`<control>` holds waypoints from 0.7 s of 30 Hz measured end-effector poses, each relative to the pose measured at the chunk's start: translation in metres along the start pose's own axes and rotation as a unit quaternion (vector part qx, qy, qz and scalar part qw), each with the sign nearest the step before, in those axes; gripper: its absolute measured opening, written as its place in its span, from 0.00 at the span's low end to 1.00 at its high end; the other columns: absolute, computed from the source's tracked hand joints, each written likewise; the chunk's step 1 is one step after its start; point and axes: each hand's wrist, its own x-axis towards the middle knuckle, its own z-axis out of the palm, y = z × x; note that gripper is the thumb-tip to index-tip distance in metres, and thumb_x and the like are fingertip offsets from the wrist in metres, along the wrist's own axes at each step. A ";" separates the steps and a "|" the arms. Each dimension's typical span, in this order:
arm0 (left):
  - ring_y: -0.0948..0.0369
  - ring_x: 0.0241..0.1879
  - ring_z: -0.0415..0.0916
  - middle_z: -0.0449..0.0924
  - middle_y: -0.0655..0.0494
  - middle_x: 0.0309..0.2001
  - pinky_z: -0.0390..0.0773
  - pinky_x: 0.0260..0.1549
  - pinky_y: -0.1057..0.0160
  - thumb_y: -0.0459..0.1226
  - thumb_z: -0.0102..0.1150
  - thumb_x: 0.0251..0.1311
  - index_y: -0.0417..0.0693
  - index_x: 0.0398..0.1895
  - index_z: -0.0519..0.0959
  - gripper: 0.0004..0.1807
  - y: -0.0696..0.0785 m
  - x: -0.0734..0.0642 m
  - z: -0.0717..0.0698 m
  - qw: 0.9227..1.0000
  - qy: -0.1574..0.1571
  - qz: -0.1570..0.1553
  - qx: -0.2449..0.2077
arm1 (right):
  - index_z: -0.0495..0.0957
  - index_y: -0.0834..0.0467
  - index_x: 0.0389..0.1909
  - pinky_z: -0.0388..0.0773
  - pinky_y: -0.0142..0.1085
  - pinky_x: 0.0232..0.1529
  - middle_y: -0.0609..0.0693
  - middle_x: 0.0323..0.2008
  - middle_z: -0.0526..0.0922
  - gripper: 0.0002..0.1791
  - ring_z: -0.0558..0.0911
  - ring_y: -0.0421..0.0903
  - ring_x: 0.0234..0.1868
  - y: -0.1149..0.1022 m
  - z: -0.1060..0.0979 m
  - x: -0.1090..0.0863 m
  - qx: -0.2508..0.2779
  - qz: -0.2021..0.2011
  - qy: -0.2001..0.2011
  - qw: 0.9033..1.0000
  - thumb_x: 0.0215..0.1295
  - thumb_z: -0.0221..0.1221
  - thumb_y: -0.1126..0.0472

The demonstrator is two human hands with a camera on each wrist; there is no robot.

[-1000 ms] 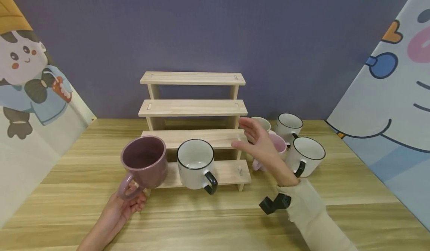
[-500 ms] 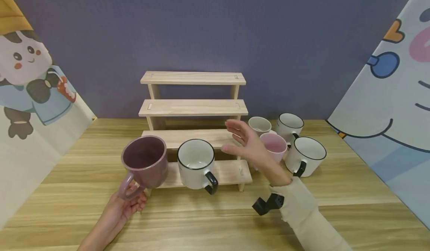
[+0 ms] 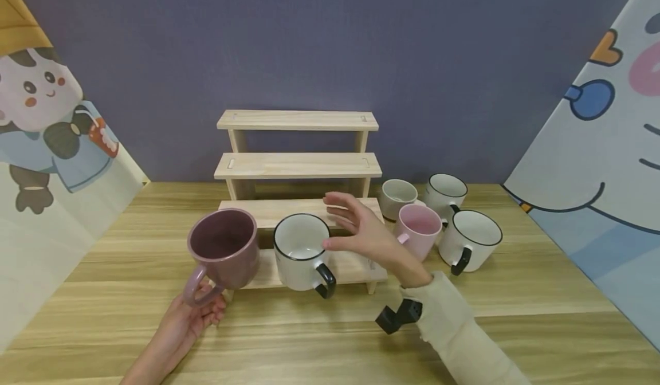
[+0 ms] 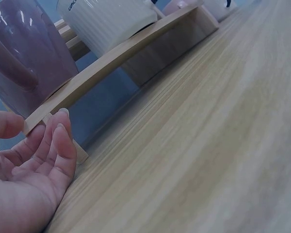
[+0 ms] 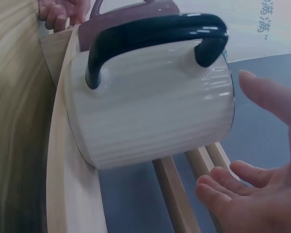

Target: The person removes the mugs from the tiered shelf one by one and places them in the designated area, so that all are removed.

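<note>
A four-step wooden rack (image 3: 298,120) stands against the back wall. On its lowest step sit a mauve mug (image 3: 232,262) at the left end and, beside it, a white ribbed mug (image 3: 296,270) with a black rim and handle. My left hand (image 3: 183,323) holds the left end of that step below the mauve mug; in the left wrist view its thumb is at the board's edge and its fingers curl underneath. My right hand (image 3: 367,235) is just right of the white mug's rim, thumb and fingers spread apart. In the right wrist view a gap separates that hand (image 5: 254,187) from the mug.
Right of the rack on the table (image 3: 515,327) stand a pink mug (image 3: 420,233), a small cream cup (image 3: 397,199) and two white mugs with black handles, one behind (image 3: 440,201) and one in front (image 3: 466,247). Patterned panels (image 3: 577,167) flank both sides.
My right hand has moved left, from in front of the pink mug and cream cup to the white mug on the rack, uncovering those two. My left hand and the rack's mugs have stayed put.
</note>
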 end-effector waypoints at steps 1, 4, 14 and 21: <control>0.64 0.40 0.80 0.83 0.55 0.41 0.81 0.40 0.70 0.28 0.23 0.74 0.50 0.46 0.74 0.23 0.000 -0.001 0.000 1.000 0.001 0.000 0.002 | 0.56 0.59 0.69 0.60 0.47 0.70 0.62 0.70 0.58 0.45 0.61 0.57 0.71 0.000 0.001 0.001 -0.003 -0.001 -0.004 1.000 0.52 0.69 0.67; 0.65 0.40 0.79 0.83 0.56 0.41 0.80 0.40 0.70 0.29 0.23 0.74 0.51 0.45 0.74 0.22 0.001 -0.002 0.001 1.000 0.007 -0.003 0.014 | 0.56 0.61 0.69 0.60 0.46 0.70 0.62 0.69 0.60 0.46 0.61 0.57 0.70 0.001 0.005 0.004 -0.012 -0.010 -0.013 1.000 0.51 0.70 0.66; 0.66 0.38 0.79 0.83 0.58 0.40 0.80 0.39 0.70 0.29 0.24 0.73 0.52 0.45 0.74 0.22 0.003 -0.006 0.002 0.999 0.022 -0.005 0.030 | 0.56 0.65 0.68 0.59 0.49 0.70 0.62 0.68 0.62 0.48 0.63 0.57 0.69 0.006 0.011 0.007 -0.020 -0.027 -0.052 0.998 0.49 0.72 0.58; 0.67 0.38 0.78 0.82 0.60 0.39 0.79 0.38 0.72 0.30 0.26 0.74 0.54 0.44 0.74 0.20 0.005 -0.003 0.006 0.998 0.035 -0.019 0.057 | 0.55 0.64 0.69 0.69 0.49 0.64 0.61 0.64 0.67 0.51 0.69 0.55 0.63 0.005 0.011 0.008 -0.018 -0.021 -0.086 0.996 0.47 0.73 0.61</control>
